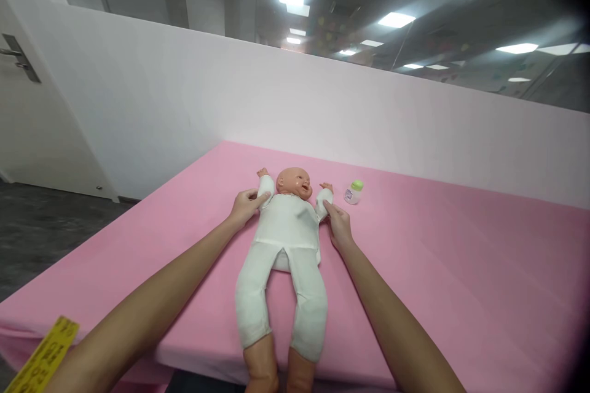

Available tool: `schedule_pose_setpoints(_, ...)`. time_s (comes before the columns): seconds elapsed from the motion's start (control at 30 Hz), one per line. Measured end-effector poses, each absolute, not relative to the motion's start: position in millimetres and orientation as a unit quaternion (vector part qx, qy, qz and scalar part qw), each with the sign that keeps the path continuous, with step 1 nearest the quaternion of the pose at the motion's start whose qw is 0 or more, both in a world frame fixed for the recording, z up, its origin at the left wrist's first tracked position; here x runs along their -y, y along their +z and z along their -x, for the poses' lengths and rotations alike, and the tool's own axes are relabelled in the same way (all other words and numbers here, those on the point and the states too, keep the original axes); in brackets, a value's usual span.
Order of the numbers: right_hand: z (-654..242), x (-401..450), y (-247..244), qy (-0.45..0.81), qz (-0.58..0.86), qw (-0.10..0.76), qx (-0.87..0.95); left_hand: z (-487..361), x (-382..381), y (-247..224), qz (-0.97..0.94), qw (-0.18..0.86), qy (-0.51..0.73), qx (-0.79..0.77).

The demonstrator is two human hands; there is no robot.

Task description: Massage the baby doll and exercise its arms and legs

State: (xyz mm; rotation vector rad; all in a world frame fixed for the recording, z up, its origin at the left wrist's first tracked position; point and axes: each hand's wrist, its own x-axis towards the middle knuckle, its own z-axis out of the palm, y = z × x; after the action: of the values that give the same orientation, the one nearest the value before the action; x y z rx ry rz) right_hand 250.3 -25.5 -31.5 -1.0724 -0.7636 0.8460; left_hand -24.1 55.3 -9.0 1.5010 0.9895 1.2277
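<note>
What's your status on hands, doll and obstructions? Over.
Left hand, right hand: each gripping one arm of doll. Doll on its back on pink cloth. Bottle beyond right hand, apart from doll, blocking neither hand.

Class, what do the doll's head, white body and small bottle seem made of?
Doll's head: probably smooth vinyl or plastic, glossy with highlights.
White body: likely matte cloth, given its seams and creases.
Small bottle: perhaps smooth plastic or glass; lower part looks translucent.

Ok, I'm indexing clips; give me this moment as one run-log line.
doll: face-up on cloth | left hand: holds its right arm | right hand: holds its left arm | bottle: untouched
</note>
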Motion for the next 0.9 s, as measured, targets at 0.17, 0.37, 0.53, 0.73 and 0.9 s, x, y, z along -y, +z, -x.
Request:
schedule_pose_setpoints(0.17, -247.5, 29.6, -27.4, 0.403, 0.45, 0.703, 0.376, 23.7, -53.5, -7.8, -0.619, 0.45, 0.505, -0.4)
schedule_pose_setpoints(0.37, -244.6, 31.7, -25.6, 0.414, 0.425, 0.704, 0.39, 24.2, -53.4, -8.0, -0.624, 0.45, 0.509, -0.387)
schedule_pose_setpoints(0.53, -246.3, 28.6, -26.2, 0.407, 0.436, 0.716, 0.361, 23.4, -53.5, -7.6, -0.645, 0.454, 0.512, -0.341)
schedule_pose_setpoints(0.73, -249.1, 24.2, -28.3, 0.407, 0.46, 0.719, 0.325, 22.9, -49.8, -4.2, -0.637, 0.465, 0.509, -0.345)
schedule_pose_setpoints(0.9, -249.1, 25.1, -27.9, 0.413, 0.461, 0.716, 0.322, 23.9, -51.7, -5.9, -0.615, 0.484, 0.5, -0.37)
